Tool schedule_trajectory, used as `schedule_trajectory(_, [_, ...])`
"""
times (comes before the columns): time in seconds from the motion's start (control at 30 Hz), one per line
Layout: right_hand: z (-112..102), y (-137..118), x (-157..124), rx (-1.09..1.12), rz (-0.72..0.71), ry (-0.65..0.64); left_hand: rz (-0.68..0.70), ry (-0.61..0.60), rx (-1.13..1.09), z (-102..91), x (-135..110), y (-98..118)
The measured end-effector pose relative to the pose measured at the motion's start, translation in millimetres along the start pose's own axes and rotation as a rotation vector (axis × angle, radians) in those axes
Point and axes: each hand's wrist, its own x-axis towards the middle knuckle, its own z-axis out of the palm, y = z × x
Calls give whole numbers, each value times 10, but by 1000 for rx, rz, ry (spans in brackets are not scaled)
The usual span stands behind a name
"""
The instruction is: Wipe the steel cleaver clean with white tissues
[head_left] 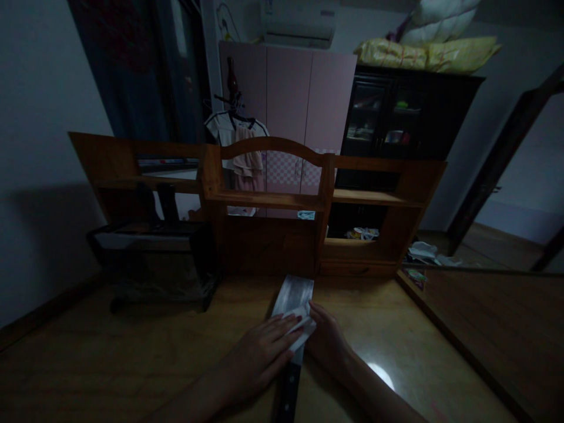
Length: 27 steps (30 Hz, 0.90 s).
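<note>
Person's left hand (pixel 259 352) lies open, fingers flat on white cloth (pixel 302 326) over cleaver (pixel 293 292); right hand (pixel 328 343) touches the cloth, grip unclear in the dim. Better to wipe away from the edge.

This was a dim room in a home, likely a bedroom. A pink wardrobe (pixel 304 111) stood at the back beside a dark glass-fronted cabinet (pixel 396 117) with bedding (pixel 427 50) piled on top. Clothes hung on a rack (pixel 240 138), and an air conditioner (pixel 297 26) sat high on the wall.
</note>
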Motion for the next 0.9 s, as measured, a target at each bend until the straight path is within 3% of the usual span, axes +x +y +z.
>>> schedule_trajectory(0.9, [28,-26,-11,67,54,-44,-25,-39,-17,79,-32,-59])
